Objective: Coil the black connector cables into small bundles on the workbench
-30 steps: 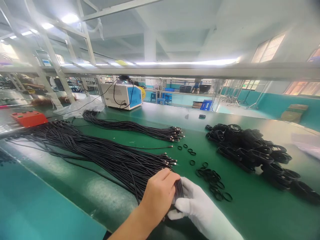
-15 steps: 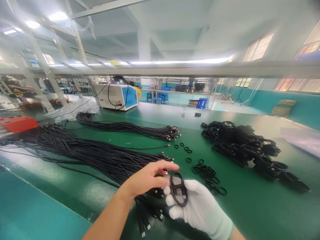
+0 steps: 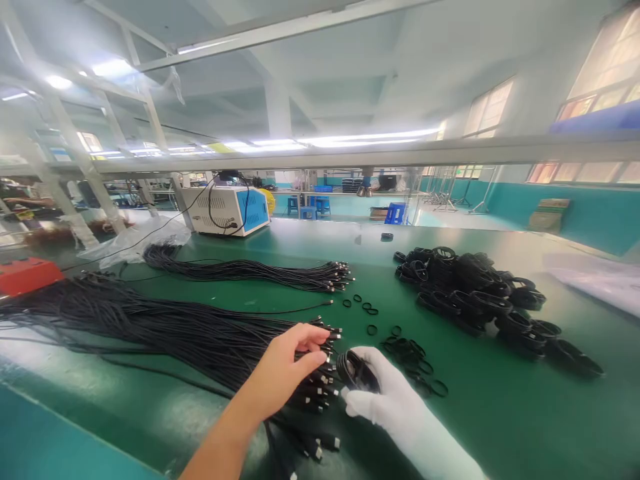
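Observation:
My right hand point(image 3: 387, 393), in a white glove, grips a coiled black cable point(image 3: 356, 371) just above the green table. Bare, my left hand point(image 3: 290, 363) is close by on the left, its thumb and fingers apart with nothing seen between them. Beneath and beyond it lie the plug ends of a large bundle of straight black cables point(image 3: 190, 327). Small black rings point(image 3: 407, 350) are scattered on the table to the right of my gloved hand.
A pile of coiled black cables point(image 3: 470, 283) occupies the right side. Behind the large bundle lies a second cable bundle point(image 3: 250, 272). A white and blue machine point(image 3: 225, 210), a plastic bag point(image 3: 140, 239) and a red box point(image 3: 29, 276) are at the left. A shelf beam point(image 3: 320, 160) crosses above.
The coiled cable has turned and now sits deeper in my gloved right hand. My left hand has drawn away from it to the left. The view has shifted slightly.

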`<state>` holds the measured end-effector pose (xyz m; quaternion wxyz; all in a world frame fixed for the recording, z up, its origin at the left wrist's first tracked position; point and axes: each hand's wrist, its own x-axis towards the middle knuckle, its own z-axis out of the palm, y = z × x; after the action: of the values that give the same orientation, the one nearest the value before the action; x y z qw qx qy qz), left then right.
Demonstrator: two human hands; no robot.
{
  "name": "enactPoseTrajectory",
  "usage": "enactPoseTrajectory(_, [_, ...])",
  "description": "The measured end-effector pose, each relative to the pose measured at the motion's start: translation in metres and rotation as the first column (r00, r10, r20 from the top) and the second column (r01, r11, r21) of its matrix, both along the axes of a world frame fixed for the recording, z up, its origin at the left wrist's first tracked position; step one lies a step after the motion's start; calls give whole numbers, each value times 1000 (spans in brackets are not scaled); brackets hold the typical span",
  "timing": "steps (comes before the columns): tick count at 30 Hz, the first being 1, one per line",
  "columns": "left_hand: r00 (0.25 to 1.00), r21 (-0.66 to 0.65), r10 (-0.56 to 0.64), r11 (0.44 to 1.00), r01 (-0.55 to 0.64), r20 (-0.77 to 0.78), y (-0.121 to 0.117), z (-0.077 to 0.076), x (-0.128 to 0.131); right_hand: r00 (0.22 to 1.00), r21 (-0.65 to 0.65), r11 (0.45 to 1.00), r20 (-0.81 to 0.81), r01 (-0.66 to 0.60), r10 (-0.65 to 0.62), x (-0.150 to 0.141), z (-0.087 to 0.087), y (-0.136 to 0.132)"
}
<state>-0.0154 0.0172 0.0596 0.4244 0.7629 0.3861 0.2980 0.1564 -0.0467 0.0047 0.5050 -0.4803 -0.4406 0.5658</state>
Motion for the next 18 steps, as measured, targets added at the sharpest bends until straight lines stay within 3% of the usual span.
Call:
enactPoseTrajectory(3, [999, 67, 36, 997, -37, 18, -8, -3, 4, 965, 28, 995, -243, -97, 101, 1, 7, -4])
enactPoseTrajectory(5, [997, 99, 57, 993, -61, 45, -13, -7, 9, 953, 61, 992, -276, -113, 126, 2, 12, -7])
enactPoseTrajectory(8, [995, 99, 86, 991, -92, 59, -15, -14, 15, 992, 149, 983, 55, 105, -114, 6, 19, -15])
enactPoseTrajectory(11, [992, 69, 122, 990, -125, 36, -8, -20, 18, 851, 351, 904, 369, 245, -374, 11, 25, -26])
enactPoseTrajectory(14, [994, 96, 111, 989, -111, 2, 0, -26, 18, 767, 429, 869, 461, 247, -446, 16, 31, -36])
enactPoseTrajectory(18, [988, 251, 147, 959, -131, -44, 12, -46, 5, 669, 361, 843, 515, 399, -537, 53, 36, -30])
